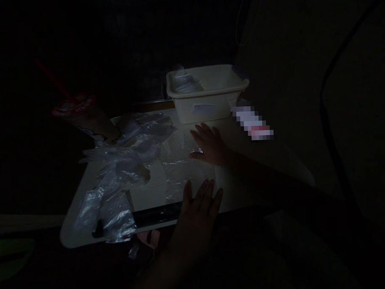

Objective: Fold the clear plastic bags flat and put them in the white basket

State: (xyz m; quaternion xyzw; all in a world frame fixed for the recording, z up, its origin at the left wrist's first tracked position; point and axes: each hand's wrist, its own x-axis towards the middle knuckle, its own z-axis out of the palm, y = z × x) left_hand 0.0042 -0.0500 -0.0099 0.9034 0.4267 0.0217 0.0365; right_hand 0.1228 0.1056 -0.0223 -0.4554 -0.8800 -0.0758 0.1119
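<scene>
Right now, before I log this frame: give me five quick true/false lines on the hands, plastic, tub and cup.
1. The right hand is nearer the tub than the left hand is. True.
2. Both hands are clenched into fists. False: their fingers are extended and spread.
3. Clear film lies between the hands. True.
4. The tub holds nothing. False: clear plastic pieces are inside it.
5. The cup is right of the tub in view. False: it is to the left.

The left hand (202,205) hides the black strip's (158,213) right end; coarse blocks obscure a pale item (251,122).
</scene>
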